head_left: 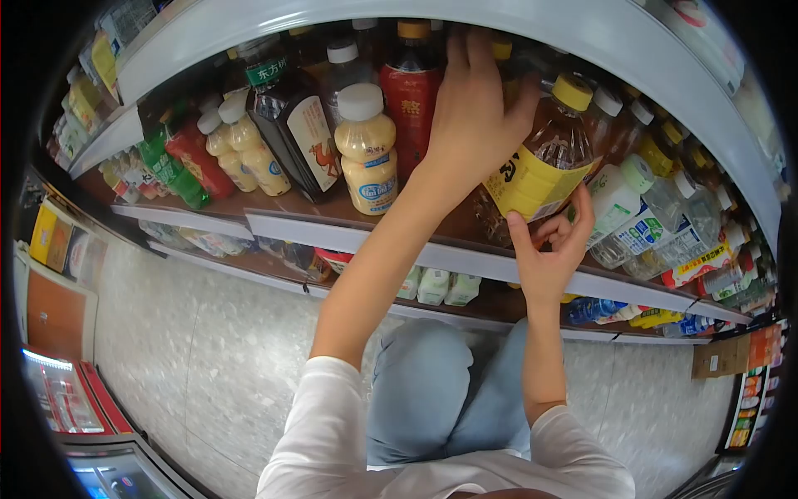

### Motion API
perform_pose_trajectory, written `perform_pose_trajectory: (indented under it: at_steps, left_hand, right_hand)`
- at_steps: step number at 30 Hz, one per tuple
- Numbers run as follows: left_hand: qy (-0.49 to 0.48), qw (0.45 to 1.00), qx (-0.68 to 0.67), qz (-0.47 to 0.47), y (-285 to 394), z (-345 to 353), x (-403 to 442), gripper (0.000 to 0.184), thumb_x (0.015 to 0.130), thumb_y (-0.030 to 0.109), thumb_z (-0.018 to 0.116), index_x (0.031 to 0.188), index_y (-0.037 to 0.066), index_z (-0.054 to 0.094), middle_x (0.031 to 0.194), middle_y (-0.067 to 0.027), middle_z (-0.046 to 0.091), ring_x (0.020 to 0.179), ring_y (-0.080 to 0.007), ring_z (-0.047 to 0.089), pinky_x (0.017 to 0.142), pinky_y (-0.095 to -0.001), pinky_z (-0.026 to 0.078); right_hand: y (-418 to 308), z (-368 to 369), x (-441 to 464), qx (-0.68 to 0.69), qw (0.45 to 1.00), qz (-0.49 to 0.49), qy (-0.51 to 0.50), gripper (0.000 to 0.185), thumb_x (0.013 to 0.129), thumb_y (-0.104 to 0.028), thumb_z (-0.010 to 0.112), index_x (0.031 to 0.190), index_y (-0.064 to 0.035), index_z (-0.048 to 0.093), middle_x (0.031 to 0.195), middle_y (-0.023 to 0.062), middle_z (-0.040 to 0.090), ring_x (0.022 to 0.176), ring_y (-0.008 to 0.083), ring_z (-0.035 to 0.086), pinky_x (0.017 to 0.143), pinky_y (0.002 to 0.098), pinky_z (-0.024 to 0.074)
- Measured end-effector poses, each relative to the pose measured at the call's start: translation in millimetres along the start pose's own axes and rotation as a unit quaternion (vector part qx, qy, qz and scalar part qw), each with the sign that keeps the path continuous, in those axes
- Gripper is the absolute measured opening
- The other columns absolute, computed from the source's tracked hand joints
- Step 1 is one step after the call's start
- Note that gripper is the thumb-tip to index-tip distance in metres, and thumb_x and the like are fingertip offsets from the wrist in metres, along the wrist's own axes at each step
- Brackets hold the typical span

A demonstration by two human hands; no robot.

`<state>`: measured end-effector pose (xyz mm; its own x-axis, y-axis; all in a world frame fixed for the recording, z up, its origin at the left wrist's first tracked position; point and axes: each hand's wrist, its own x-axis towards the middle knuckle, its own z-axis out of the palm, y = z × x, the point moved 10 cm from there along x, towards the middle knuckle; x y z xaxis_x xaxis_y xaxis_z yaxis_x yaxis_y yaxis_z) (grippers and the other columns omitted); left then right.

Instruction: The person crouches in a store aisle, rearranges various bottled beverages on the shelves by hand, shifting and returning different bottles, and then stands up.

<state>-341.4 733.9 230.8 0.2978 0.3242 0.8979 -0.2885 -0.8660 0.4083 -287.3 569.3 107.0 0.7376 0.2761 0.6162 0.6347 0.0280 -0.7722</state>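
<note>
My right hand (555, 245) grips the lower part of a drink bottle (540, 179) with a yellow label and yellow cap. Its thumb lies on the front of the label, the index finger runs up the side, and the other fingers are curled. The bottle tilts at the shelf's front edge. Farther in, my left hand (478, 108) reaches between bottles, fingers stretched and thumb apart; the fingertips are partly hidden in shadow. A yellow cap (501, 50) shows between its thumb and fingers. Beside this hand stands a red-labelled bottle (409, 100) with an orange cap.
A cream-coloured bottle (366, 154) and a dark bottle (291, 125) stand to the left. Clear bottles (640, 224) lean at the right. The upper shelf edge (349, 15) curves overhead; the front rail (357, 241) runs below. Cartons (434, 285) sit on the lower shelf.
</note>
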Motion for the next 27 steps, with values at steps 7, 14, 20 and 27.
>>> perform_pose_trajectory:
  at_steps: [7, 14, 20, 27]
  left_hand:
    - [-0.044, 0.988, -0.047, -0.142, -25.4, 7.7, 0.8, 0.040, 0.074, 0.014, 0.072, 0.105, -0.005, 0.055, 0.099, -0.0212, 0.062, 0.088, -0.0374, 0.060, 0.076, -0.0426, 0.050]
    - [0.268, 0.958, -0.088, -0.050, 1.1, -77.3, -50.2, 0.041, 0.076, 0.008, 0.075, 0.112, -0.002, 0.058, 0.100, -0.0106, 0.063, 0.089, -0.0215, 0.057, 0.080, -0.0300, 0.046]
    - [0.277, 0.954, -0.098, -0.063, 12.7, -133.0, -48.5, 0.038, 0.088, 0.018, 0.069, 0.118, -0.003, 0.058, 0.098, -0.0090, 0.066, 0.088, -0.0132, 0.061, 0.081, -0.0237, 0.048]
    - [0.270, 0.940, -0.167, -0.125, -3.8, -147.1, -46.0, 0.033, 0.088, 0.018, 0.069, 0.112, -0.003, 0.062, 0.097, -0.0109, 0.068, 0.087, -0.0141, 0.064, 0.079, -0.0248, 0.050]
  right_hand:
    - [12.1, -5.9, -15.3, -0.037, 0.998, 0.025, 0.040, 0.087, 0.064, -0.014, 0.087, 0.135, 0.0024, 0.039, 0.077, 0.0069, 0.057, 0.064, 0.0121, 0.054, 0.052, 0.0229, 0.0448]
    - [13.1, -6.5, -18.0, -0.062, 0.996, 0.045, 0.050, 0.081, 0.067, -0.012, 0.085, 0.133, 0.0050, 0.040, 0.075, 0.0082, 0.057, 0.066, 0.0106, 0.055, 0.054, 0.0226, 0.0448]
    - [-2.7, 4.3, -16.6, -0.087, 0.992, 0.055, 0.077, 0.080, 0.065, -0.014, 0.086, 0.128, 0.0068, 0.040, 0.096, 0.0108, 0.057, 0.062, 0.0105, 0.052, 0.055, 0.0225, 0.0440]
    - [-3.5, 39.5, -7.3, -0.159, 0.980, 0.103, 0.055, 0.077, 0.067, -0.012, 0.086, 0.124, 0.0038, 0.037, 0.110, 0.0154, 0.055, 0.062, 0.0098, 0.055, 0.052, 0.0212, 0.0441]
